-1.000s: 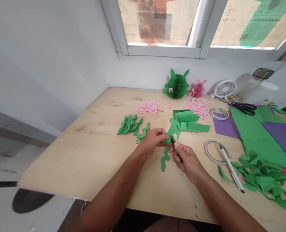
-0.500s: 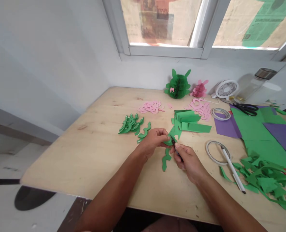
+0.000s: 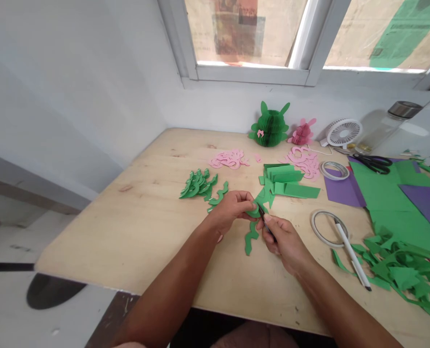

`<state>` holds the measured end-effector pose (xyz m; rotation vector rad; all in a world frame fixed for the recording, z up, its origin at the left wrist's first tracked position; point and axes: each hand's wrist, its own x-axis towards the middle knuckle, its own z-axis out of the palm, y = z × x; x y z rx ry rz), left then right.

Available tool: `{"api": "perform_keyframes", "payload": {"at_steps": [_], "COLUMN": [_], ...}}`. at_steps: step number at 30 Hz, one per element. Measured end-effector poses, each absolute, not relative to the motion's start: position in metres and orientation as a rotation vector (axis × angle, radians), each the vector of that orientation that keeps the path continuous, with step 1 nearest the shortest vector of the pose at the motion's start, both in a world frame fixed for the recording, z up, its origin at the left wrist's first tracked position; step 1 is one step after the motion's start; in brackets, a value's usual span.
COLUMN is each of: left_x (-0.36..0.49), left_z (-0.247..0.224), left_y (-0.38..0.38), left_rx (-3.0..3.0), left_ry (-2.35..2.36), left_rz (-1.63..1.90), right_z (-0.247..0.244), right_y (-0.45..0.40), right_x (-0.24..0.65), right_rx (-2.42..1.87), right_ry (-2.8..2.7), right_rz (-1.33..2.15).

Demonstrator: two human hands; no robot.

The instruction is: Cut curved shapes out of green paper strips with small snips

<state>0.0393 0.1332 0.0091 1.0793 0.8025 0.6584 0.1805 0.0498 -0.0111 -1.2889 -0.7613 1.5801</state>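
Note:
My left hand [image 3: 236, 209] pinches a small green paper piece [image 3: 253, 211] above the middle of the table. In my right hand [image 3: 280, 238] is a dark-bladed cutting tool [image 3: 261, 213], its tip at the green paper; the fingers hide most of its handle. A wavy green cutout [image 3: 251, 239] lies just below the hands. Left of my left hand are another wavy green strip [image 3: 220, 193] and a pile of green cutouts [image 3: 197, 184]. Folded green strips [image 3: 283, 180] lie beyond my hands.
Pink cutouts [image 3: 229, 158], green and pink paper figures [image 3: 269, 128], and a white fan [image 3: 343, 133] stand or lie toward the wall. On the right are tape rolls [image 3: 334, 170], a white pen [image 3: 352, 253], black scissors [image 3: 374, 163], green scraps [image 3: 403, 270] and purple paper [image 3: 341, 188].
The camera view has shifted slightly. Both hands keep nearly the same pose around the green piece, and a small pink bit now shows beside my left wrist.

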Motion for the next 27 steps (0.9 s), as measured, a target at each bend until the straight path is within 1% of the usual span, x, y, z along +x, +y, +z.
{"api": "perform_keyframes", "payload": {"at_steps": [9, 16, 27], "left_x": [0.039, 0.047, 0.049], "left_z": [0.011, 0.009, 0.008], "left_y": [0.133, 0.126, 0.126], "left_rx": [1.073, 1.022, 0.971], "left_ry": [0.800, 0.811, 0.807], "left_rz": [0.651, 0.735, 0.757], "right_z": [-0.009, -0.011, -0.009], "right_y": [0.051, 0.051, 0.051], "right_x": [0.180, 0.181, 0.181], "right_rx": [-1.280, -1.264, -1.288], "right_ry": [-0.754, -0.726, -0.737], "right_rz": [1.581, 1.548, 1.525]}}
